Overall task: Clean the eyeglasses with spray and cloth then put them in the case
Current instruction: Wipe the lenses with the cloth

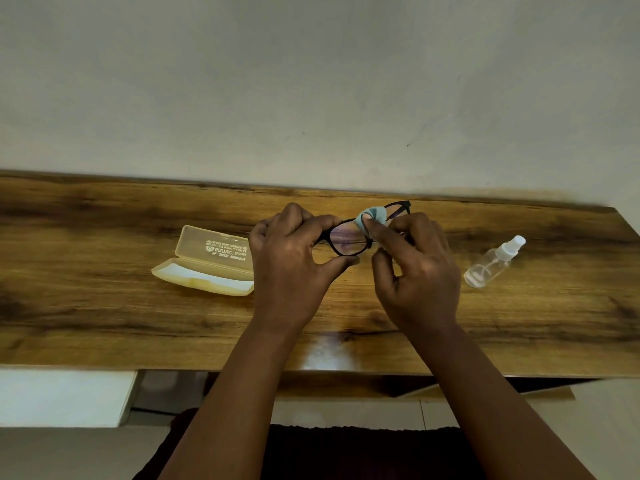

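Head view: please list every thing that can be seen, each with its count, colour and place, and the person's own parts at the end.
eyeglasses: one, black frame, held above the table's middle.
cloth: one, light blue, bunched on the glasses' right part.
case: one, cream, open, on the table left of the hands.
spray bottle: one, clear with white cap, lying on the table at right.
table: one, brown wood, against a pale wall.
left hand: one, grips the frame's left side.
right hand: one, pinches the cloth.
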